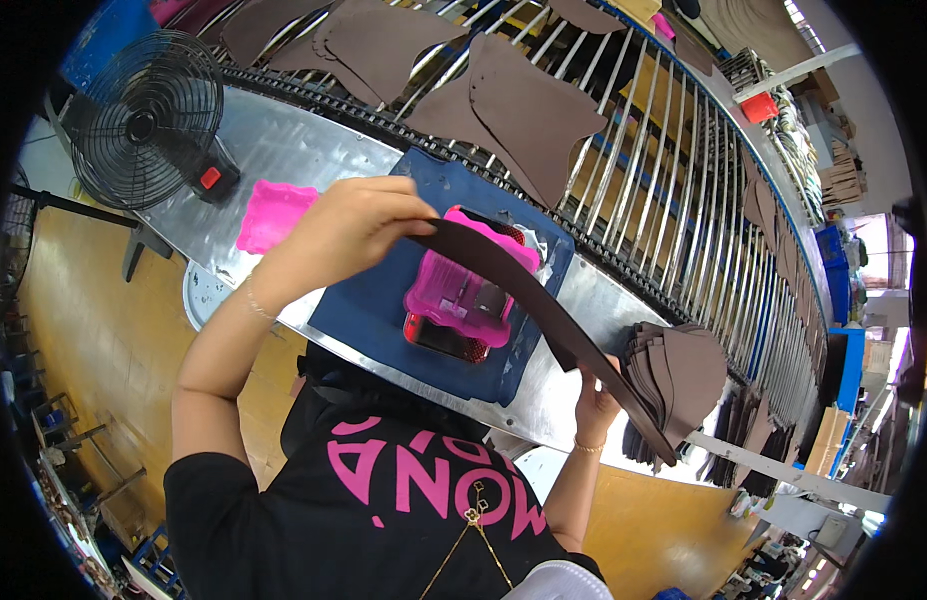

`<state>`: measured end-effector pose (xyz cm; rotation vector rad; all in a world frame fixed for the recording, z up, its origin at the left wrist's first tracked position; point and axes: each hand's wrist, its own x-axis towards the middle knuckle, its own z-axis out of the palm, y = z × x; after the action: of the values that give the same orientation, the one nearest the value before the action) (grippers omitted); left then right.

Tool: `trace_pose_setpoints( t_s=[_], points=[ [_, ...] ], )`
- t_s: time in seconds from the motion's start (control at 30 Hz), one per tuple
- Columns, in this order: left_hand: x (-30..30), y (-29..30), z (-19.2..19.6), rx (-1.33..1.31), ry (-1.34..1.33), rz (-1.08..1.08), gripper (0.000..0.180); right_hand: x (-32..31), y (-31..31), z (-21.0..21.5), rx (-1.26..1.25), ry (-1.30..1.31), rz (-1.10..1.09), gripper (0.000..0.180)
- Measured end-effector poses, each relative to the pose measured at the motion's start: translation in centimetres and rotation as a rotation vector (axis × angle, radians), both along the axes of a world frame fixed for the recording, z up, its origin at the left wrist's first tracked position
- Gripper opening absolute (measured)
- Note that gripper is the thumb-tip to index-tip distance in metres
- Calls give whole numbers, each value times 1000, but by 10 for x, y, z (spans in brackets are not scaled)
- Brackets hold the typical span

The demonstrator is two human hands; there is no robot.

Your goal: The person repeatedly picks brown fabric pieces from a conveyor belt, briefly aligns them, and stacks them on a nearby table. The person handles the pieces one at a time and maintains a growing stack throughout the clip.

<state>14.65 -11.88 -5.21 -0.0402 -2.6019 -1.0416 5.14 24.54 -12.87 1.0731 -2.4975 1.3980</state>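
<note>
My left hand (369, 222) pinches one end of a long, dark brown strip of leather-like material (504, 285). The strip bows down to the right, where my right hand (596, 402) grips it near its other end, partly hidden behind it. Beneath the strip, a pink scallop-edged tray (459, 300) with small dark items in it rests over a red-and-black object (444, 340). Both lie on a dark blue mat (369, 300). Close to my right hand stands a fanned stack of brown cut pieces (684, 375).
A conveyor of metal rods (624, 150) runs along the table's far side, carrying brown cut pieces (514, 110). A black fan (144, 125) stands at the left end of the metal table (284, 135). Near it lies another pink tray (274, 215). More dark pieces (759, 440) hang at the right.
</note>
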Motion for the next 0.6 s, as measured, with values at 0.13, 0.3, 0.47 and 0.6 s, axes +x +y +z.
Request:
trace_pose_setpoints(
  t_s=[0.13, 0.3, 0.47, 0.6],
  points=[
    [-30, 35, 1, -94, -8, -183, 7, 20, 53, 15, -114, -331, -231, 12],
    [-65, 80, 2, -236, 2, -406, 10, 27, 125, 40, -104, -412, -325, 21],
    [-79, 69, 27, -10, 206, -302, 27, 12, 106, 24, -547, -704, -355, 26],
    [-55, 43, 45, 95, 100, -139, 34, -39, 19, 16, -841, -903, -333, 33]
  ],
)
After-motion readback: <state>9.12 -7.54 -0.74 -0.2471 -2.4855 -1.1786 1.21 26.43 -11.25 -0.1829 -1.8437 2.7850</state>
